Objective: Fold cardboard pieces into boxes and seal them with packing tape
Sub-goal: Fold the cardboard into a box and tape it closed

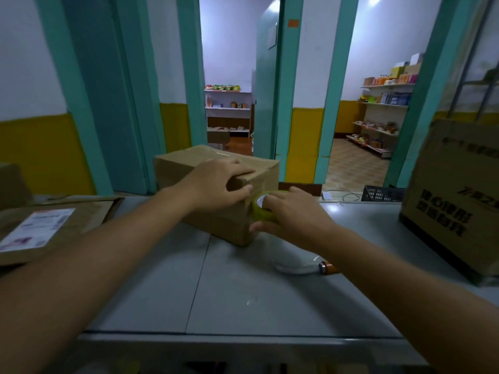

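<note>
The box [205,168] stands in the middle of the surface [243,292].
The left hand [216,184] is on its near top corner, the right hand [291,214] with the tape roll [258,211] at its right end; flat cardboard [89,211] lies left, a big carton [453,201] right, a bottle [297,263] in front.

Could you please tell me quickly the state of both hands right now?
Left hand: grips the corner of the cardboard box.
Right hand: holds the tape roll.
</note>
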Tool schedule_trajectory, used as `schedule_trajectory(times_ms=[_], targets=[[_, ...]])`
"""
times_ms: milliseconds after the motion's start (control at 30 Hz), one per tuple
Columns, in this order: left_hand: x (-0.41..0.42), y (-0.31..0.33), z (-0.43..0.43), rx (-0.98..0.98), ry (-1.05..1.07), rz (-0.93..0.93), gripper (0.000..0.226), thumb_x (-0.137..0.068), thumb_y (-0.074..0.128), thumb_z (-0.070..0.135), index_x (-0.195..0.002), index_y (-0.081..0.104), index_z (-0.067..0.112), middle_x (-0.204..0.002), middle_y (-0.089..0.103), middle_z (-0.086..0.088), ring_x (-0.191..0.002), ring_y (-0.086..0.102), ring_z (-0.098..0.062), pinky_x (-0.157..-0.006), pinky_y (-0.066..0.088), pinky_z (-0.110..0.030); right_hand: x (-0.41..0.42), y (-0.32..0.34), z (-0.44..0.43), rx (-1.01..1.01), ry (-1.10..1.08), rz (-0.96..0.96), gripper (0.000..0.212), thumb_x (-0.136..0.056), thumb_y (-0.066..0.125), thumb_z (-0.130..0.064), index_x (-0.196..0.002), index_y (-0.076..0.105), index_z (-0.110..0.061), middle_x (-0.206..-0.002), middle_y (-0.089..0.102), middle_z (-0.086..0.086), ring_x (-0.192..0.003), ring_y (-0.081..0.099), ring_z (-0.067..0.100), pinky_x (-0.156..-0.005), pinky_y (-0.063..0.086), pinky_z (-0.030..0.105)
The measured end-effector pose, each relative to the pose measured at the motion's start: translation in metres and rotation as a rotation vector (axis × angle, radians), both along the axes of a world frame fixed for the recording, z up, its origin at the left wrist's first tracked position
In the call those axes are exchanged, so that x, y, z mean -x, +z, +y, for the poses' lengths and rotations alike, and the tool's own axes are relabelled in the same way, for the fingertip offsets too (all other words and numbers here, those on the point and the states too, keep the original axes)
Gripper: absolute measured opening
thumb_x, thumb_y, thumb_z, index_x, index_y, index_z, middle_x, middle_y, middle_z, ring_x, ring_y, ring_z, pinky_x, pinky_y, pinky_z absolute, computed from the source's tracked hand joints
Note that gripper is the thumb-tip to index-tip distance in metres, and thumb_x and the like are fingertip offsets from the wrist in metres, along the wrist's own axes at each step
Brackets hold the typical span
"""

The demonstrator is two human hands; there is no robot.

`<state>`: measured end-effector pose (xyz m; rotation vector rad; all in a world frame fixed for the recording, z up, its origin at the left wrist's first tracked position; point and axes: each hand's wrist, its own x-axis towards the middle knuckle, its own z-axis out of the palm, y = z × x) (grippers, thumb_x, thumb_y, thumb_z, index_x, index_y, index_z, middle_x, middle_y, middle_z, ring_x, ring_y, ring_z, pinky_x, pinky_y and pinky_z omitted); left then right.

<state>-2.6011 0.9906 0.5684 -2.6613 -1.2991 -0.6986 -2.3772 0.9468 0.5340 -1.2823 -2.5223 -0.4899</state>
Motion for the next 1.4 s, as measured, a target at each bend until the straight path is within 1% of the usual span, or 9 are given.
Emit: schedule_trajectory(times_ms=[200, 467, 700, 833, 1033, 1133, 1200, 1267, 1400], targets=[[0.013, 0.001, 0.001, 0.027, -0.037, 0.092, 0.058, -0.103, 0.051, 0.057, -0.156, 0.046, 0.036, -0.143, 0.055, 0.01, -0.122, 0.049, -0.009, -0.098, 0.044, -0.036, 0.001, 0.004, -0.01, 0.209, 0.072, -0.004, 0.064, -0.088, 0.052, -0.071, -0.132, 0.054, -0.025, -0.122, 0.057, -0.007, -0.099, 0.051, 0.011, -0.079, 0.041, 0.025], [0.015, -0.001, 0.006, 0.012, -0.078, 0.074, 0.053, -0.103, 0.052, 0.055, -0.154, 0.05, 0.039, -0.137, 0.057, 0.014, -0.114, 0.051, -0.006, -0.093, 0.044, -0.033, 0.012, 0.013, -0.007, 0.093, -0.098, -0.088, 0.041, -0.097, 0.053, -0.062, -0.111, 0.064, -0.025, -0.093, 0.063, -0.004, -0.081, 0.062, 0.014, -0.073, 0.055, 0.03], [0.014, 0.0, 0.008, 0.032, -0.097, 0.093, 0.05, -0.099, 0.048, 0.061, -0.144, 0.053, 0.041, -0.132, 0.059, 0.015, -0.111, 0.057, -0.01, -0.088, 0.049, -0.033, 0.008, 0.009, 0.011, 0.038, -0.261, -0.058, 0.049, -0.089, 0.053, -0.076, -0.084, 0.052, -0.026, -0.079, 0.055, -0.005, -0.07, 0.054, 0.013, -0.053, 0.032, 0.025], [-0.011, 0.035, 0.006, 0.131, 0.012, 0.169, 0.051, -0.097, 0.038, 0.077, -0.121, 0.058, 0.036, -0.109, 0.06, 0.014, -0.099, 0.06, -0.008, -0.075, 0.048, -0.027, 0.006, 0.002, 0.013, 0.007, -0.229, -0.039, 0.051, -0.09, 0.049, -0.075, -0.087, 0.053, -0.025, -0.078, 0.054, -0.005, -0.074, 0.057, 0.014, -0.06, 0.041, 0.026], [-0.087, 0.069, 0.052, 0.244, 0.26, 0.619, 0.104, -0.079, 0.059, 0.087, -0.154, 0.042, 0.018, -0.151, 0.052, -0.008, -0.131, 0.055, -0.032, -0.109, 0.048, -0.053, -0.003, -0.016, 0.021, -0.162, -0.13, 0.058, 0.052, -0.085, 0.053, -0.078, -0.084, 0.049, -0.026, -0.08, 0.052, -0.006, -0.071, 0.053, 0.014, -0.054, 0.03, 0.025], [-0.113, 0.066, 0.059, 0.328, 0.284, 0.641, 0.082, -0.077, 0.07, 0.082, -0.13, 0.057, 0.02, -0.118, 0.063, -0.003, -0.109, 0.063, -0.028, -0.101, 0.055, -0.048, -0.003, -0.019, 0.02, -0.301, -0.048, 0.141, 0.054, -0.077, 0.067, -0.071, -0.071, 0.038, -0.026, -0.064, 0.04, -0.006, -0.053, 0.04, 0.014, -0.049, 0.011, 0.02], [-0.119, 0.056, 0.063, 0.34, 0.296, 0.63, 0.06, -0.085, 0.074, 0.067, -0.119, 0.056, 0.021, -0.099, 0.058, 0.001, -0.097, 0.062, -0.023, -0.094, 0.057, -0.042, -0.007, -0.022, 0.024, -0.316, -0.016, 0.156, 0.05, -0.077, 0.061, -0.072, -0.074, 0.056, -0.022, -0.064, 0.048, -0.002, -0.053, 0.045, 0.015, -0.051, 0.023, 0.02], [-0.119, 0.046, 0.064, 0.291, 0.298, 0.611, 0.058, -0.088, 0.075, 0.059, -0.125, 0.061, 0.016, -0.102, 0.061, -0.001, -0.091, 0.061, -0.02, -0.077, 0.056, -0.034, -0.013, -0.026, 0.027, -0.284, -0.029, 0.138, 0.063, -0.079, 0.048, -0.077, -0.093, 0.071, -0.02, -0.074, 0.065, 0.0, -0.061, 0.053, 0.016, -0.059, 0.033, 0.025], [-0.117, 0.038, 0.062, 0.202, 0.281, 0.566, 0.058, -0.085, 0.076, 0.061, -0.127, 0.061, 0.024, -0.099, 0.06, 0.003, -0.082, 0.057, -0.015, -0.062, 0.045, -0.03, -0.02, -0.027, 0.022, -0.236, -0.039, 0.126, 0.066, -0.084, 0.045, -0.077, -0.114, 0.071, -0.024, -0.093, 0.073, 0.001, -0.078, 0.064, 0.019, -0.072, 0.036, 0.029]])
